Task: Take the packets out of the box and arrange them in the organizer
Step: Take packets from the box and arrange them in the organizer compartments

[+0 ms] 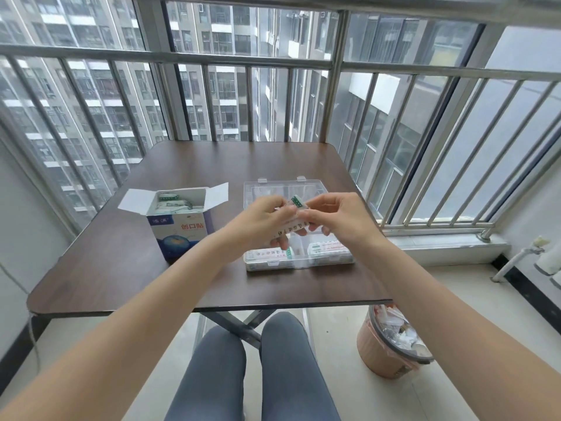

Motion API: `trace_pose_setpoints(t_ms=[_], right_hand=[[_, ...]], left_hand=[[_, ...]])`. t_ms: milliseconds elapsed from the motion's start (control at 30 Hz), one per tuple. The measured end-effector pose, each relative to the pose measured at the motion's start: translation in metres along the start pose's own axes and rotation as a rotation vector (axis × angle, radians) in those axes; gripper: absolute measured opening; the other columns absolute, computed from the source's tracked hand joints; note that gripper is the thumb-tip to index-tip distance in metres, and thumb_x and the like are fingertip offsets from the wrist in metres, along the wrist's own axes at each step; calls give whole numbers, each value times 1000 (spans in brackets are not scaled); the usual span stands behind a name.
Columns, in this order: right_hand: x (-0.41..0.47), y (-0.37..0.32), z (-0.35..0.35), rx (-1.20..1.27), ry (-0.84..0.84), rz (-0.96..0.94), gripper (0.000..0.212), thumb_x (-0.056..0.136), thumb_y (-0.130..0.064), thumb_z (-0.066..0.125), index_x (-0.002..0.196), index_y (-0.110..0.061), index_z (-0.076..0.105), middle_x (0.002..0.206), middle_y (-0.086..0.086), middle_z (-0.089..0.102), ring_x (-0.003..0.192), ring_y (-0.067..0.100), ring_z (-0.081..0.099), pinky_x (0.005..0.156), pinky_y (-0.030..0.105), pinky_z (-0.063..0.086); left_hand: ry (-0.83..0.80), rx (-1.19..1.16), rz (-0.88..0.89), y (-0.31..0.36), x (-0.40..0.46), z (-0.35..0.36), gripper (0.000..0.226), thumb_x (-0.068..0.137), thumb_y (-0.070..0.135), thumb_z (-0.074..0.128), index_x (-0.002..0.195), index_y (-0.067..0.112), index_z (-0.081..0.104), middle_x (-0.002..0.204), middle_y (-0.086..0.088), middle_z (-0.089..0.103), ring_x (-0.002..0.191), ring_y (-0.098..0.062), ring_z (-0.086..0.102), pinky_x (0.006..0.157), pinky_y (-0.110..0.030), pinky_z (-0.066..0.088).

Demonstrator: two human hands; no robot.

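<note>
— Two hands working above the organizer (pixel 299 262): left hand (pixel 261 218) and right hand (pixel 340 215) are both pinching one small stack of packets (pixel 293 221) between curled fingers, holding it just over the clear tray.

— Stock already filed?

— Packets are lying in the organizer's two near compartments. More are sitting in the open box (pixel 179 220), standing left of the organizer on the brown table (pixel 121 268).

— Floor item?

— Bin (pixel 391 344), sitting to the right below the table.
</note>
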State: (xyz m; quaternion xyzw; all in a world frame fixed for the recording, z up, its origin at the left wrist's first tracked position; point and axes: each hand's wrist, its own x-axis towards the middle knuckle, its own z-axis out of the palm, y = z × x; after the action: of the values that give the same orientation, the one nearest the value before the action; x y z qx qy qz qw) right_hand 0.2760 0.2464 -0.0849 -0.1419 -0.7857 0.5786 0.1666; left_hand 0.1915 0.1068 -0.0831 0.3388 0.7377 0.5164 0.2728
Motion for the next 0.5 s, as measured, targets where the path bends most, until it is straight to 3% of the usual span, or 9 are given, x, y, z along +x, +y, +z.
trace_pose_setpoints(t_ms=[100, 167, 233, 300, 367, 500], right_hand=[[2, -2, 15, 2, 8, 15, 19, 75, -1, 75, 92, -1, 66, 61, 4, 67, 48, 5, 60, 45, 14, 40], [4, -4, 24, 10, 17, 22, 23, 73, 3, 75, 94, 2, 66, 54, -2, 66, 45, 5, 59, 43, 12, 38], [3, -7, 32, 38, 8, 35, 25, 72, 8, 74, 95, 4, 66, 54, -1, 65, 42, 4, 57, 43, 8, 37], [1, -10, 39, 41, -16, 39, 25, 73, 11, 72, 97, 3, 66, 57, 1, 66, 42, 4, 56, 44, 8, 38], [0, -11, 44, 37, -19, 43, 24, 74, 13, 69, 96, 4, 67, 57, -2, 67, 42, 3, 56, 44, 8, 39], [3, -7, 49, -50, 72, 60, 11, 79, 7, 68, 89, 3, 68, 59, -1, 66, 45, 2, 57, 45, 9, 38]], left_hand=[[63, -7, 4, -8, -5, -16, 16, 100, 13, 42, 90, 8, 53, 81, -8, 65, 51, -14, 64, 49, -23, 52], [114, -9, 7, -15, -8, -23, 14, 98, 11, 48, 85, 11, 53, 81, -10, 66, 59, -20, 68, 57, -31, 58], [196, 122, 43, -23, -10, -31, 11, 92, 11, 57, 82, 16, 56, 84, -9, 67, 71, -22, 67, 71, -39, 56], [246, 180, 67, -29, -15, -39, 7, 87, 10, 65, 84, 14, 60, 83, -4, 66, 75, -18, 62, 71, -33, 51], [275, 145, 83, -32, -19, -46, 11, 83, 8, 69, 83, 14, 59, 83, -2, 65, 77, -17, 60, 68, -29, 48], [437, 138, 89, -34, -23, -53, 15, 81, 10, 70, 81, 17, 57, 90, -4, 67, 87, -23, 64, 77, -38, 54]])
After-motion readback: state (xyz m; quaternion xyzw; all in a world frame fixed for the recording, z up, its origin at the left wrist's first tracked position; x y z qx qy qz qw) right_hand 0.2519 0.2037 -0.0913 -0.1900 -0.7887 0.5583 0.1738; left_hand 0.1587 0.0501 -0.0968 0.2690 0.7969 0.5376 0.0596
